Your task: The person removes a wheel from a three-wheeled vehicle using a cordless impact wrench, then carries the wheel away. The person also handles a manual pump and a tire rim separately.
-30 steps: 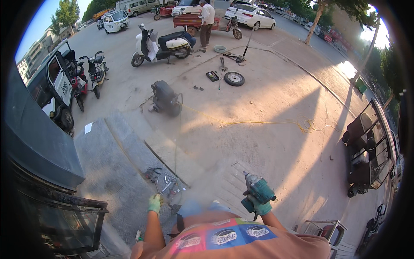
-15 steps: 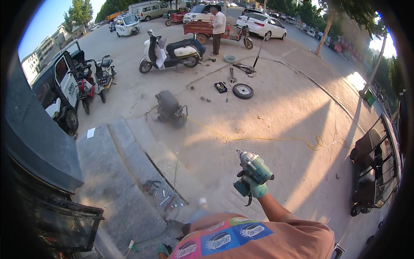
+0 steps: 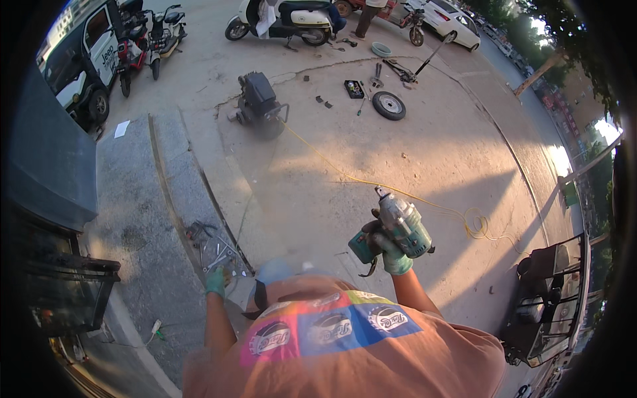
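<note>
1. One cordless impact wrench point(image 3: 413, 237); right hand point(image 3: 397, 261) closed round its grip.
2. One wheel point(image 3: 389, 105) beyond it.
3. Left hand point(image 3: 215, 282), left of it, hold unclear: now beside spanners point(image 3: 219, 261), earlier well apart.

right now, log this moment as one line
right hand: holding teal power tool | left hand: by loose hand tools, grip unclear | ahead: wheel lying flat, yellow cord or hose

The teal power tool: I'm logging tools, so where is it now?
In the head view, the teal power tool is right of centre, in the gloved right hand, with the yellow cable appearing just beyond it.
</note>
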`<state>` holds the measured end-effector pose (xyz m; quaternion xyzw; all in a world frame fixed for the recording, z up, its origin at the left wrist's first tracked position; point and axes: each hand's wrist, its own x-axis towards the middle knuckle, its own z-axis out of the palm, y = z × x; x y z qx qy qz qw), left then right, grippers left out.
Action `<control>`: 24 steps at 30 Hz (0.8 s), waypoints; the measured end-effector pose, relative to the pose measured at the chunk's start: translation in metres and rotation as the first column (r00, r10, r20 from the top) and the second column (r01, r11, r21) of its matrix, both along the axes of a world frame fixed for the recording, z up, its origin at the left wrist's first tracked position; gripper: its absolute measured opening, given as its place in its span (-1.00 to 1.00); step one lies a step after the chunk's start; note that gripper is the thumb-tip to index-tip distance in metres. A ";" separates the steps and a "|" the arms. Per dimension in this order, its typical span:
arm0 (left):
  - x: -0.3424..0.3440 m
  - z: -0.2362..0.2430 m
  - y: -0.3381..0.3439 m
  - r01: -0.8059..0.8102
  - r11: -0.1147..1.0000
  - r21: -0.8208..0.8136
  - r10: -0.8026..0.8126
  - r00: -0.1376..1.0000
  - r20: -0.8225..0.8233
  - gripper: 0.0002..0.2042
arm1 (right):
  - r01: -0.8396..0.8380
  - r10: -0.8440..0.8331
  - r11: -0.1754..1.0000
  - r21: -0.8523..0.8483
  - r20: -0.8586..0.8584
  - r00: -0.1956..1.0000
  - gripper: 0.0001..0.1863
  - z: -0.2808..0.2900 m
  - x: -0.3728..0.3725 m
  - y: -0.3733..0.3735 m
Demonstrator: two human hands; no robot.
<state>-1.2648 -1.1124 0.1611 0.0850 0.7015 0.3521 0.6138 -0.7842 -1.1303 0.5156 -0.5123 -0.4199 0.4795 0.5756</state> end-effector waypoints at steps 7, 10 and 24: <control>0.043 0.007 -0.085 -0.136 0.989 -0.053 0.131 0.988 -0.085 -0.71 | -0.084 0.087 0.993 -0.085 0.028 0.996 -0.39 -0.034 0.033 0.075; 0.033 -0.012 -0.138 -0.334 0.923 -0.189 0.315 0.941 -0.123 -0.69 | -0.170 0.174 0.983 -0.070 0.053 0.983 -0.38 -0.044 0.029 0.123; 0.050 -0.087 0.022 -0.552 0.803 -0.223 0.567 0.824 -0.001 -0.71 | -0.520 0.534 0.809 -0.273 -0.027 0.845 -0.34 -0.106 -0.099 0.336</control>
